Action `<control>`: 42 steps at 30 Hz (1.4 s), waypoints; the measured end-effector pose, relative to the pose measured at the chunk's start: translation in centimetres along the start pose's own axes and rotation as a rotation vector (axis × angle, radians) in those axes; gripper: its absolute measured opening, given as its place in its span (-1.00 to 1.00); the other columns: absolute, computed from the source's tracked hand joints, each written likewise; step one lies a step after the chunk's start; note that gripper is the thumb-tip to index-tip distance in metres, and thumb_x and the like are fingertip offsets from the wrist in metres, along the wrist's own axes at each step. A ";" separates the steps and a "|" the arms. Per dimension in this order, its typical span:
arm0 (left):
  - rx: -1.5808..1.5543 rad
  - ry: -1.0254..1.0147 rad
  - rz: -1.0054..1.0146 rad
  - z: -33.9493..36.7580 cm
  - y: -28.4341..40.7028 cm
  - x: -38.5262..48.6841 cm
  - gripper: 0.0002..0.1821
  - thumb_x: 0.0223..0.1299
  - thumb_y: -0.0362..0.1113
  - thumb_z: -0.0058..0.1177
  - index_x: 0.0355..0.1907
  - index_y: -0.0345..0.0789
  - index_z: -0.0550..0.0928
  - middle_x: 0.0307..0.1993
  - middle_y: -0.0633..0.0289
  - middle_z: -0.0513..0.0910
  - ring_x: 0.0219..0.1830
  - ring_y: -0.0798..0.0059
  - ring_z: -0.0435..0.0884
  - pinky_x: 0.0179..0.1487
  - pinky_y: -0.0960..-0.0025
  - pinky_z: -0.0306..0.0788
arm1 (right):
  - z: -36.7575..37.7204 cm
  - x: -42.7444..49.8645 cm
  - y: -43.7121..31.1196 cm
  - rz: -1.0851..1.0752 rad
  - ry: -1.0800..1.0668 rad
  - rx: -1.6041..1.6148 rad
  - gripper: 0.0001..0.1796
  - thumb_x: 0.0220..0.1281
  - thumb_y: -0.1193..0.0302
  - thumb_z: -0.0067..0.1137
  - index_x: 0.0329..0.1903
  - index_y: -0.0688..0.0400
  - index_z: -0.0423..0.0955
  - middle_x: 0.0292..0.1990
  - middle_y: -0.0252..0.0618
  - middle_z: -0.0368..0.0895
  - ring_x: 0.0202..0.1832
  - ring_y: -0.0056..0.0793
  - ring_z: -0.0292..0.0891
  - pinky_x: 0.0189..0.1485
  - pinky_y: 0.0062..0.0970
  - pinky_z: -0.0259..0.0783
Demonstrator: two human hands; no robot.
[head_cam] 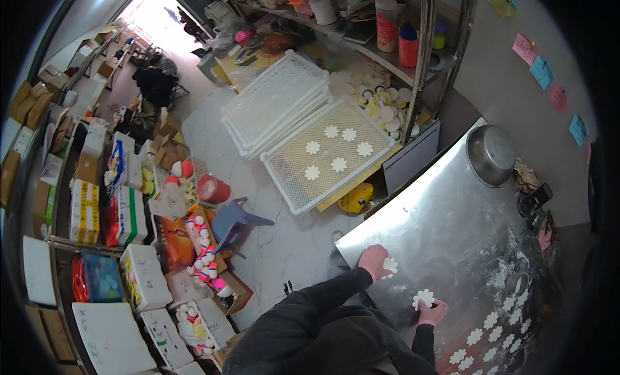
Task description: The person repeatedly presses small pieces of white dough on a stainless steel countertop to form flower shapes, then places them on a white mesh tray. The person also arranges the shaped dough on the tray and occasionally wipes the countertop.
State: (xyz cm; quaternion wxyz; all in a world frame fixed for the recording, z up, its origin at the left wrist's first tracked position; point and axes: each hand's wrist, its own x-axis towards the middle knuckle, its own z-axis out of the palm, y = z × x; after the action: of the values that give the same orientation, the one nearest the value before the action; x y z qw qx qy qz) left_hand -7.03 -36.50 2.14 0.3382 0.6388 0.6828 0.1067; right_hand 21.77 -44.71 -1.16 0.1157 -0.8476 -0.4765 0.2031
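My left hand (374,261) is at the near left edge of a steel-topped table (436,230). Its thumb and fingers grip the side of a white flower-shaped cutout (390,266). Farther right, my right hand (433,312) pinches a second white flower-shaped cutout (424,298) between thumb and fingers, just over the metal. Several more flower cutouts (495,333) lie spread out on the table's right part, next to patches of white powder (501,266). The material of the cutouts cannot be made out.
Left of the table, a white mesh tray (283,179) bears several flower cutouts, beside stacked white trays (276,94). A steel bowl (491,154) stands at the table's far corner. A blue plastic chair (237,222) is on the floor, near shelves with foam boxes (114,336).
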 end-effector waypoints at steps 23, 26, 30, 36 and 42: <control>-1.611 0.830 -0.578 -17.4 -42.0 18.5 -0.77 0.22 -0.48 0.09 -0.06 -0.33 0.63 -0.18 0.27 0.67 -0.17 0.49 0.64 -0.10 0.45 0.51 | 26.6 12.4 -49.5 0.083 -0.979 0.883 -0.56 0.24 0.44 0.25 0.16 0.27 0.48 -0.16 -0.42 0.63 -0.23 -0.71 0.48 -0.16 -0.66 0.37; -1.287 0.833 -0.828 -17.1 -46.6 19.1 -0.61 0.23 -0.27 0.14 0.10 -0.35 0.56 -0.11 0.24 0.65 -0.10 0.44 0.60 -0.02 0.40 0.46 | 31.8 12.8 -54.2 0.094 -0.794 0.919 -0.42 0.20 0.45 0.27 0.27 0.35 0.36 -0.01 -0.22 0.59 -0.01 -0.47 0.50 0.06 -0.48 0.40; -1.118 0.721 -0.818 -13.6 -47.8 16.6 -0.79 0.21 -0.21 0.07 -0.17 -0.28 0.57 -0.38 0.37 0.52 -0.32 0.57 0.47 -0.25 0.45 0.34 | 32.6 11.8 -52.1 0.101 -0.753 0.616 -0.42 0.19 0.44 0.31 0.24 0.35 0.38 0.08 -0.23 0.56 0.09 -0.47 0.45 0.18 -0.46 0.34; -1.311 0.516 -0.819 -8.9 -42.5 10.7 -0.92 0.15 -0.31 0.05 -0.34 -0.26 0.55 -0.48 0.41 0.44 -0.42 0.62 0.36 -0.30 0.49 0.24 | 20.5 5.0 -42.8 0.244 -0.994 1.009 -0.59 0.24 0.46 0.24 0.13 0.33 0.50 -0.02 -0.26 0.62 0.00 -0.54 0.53 0.11 -0.57 0.41; -1.351 0.238 -0.781 -8.0 -31.0 10.8 -0.80 0.18 -0.36 0.10 -0.11 -0.23 0.58 -0.40 0.41 0.52 -0.42 0.64 0.44 -0.40 0.56 0.25 | 4.4 -0.2 -31.4 0.277 -0.567 1.091 -0.73 0.30 0.44 0.17 0.00 0.29 0.59 -0.15 -0.36 0.65 -0.18 -0.64 0.50 -0.03 -0.61 0.41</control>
State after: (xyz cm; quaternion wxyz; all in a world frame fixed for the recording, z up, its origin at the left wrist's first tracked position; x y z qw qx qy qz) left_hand -36.17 -28.99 -13.32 0.5909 -0.0069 0.6765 0.4395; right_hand -4.20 -28.59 7.24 0.3732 -0.6336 -0.2023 0.6468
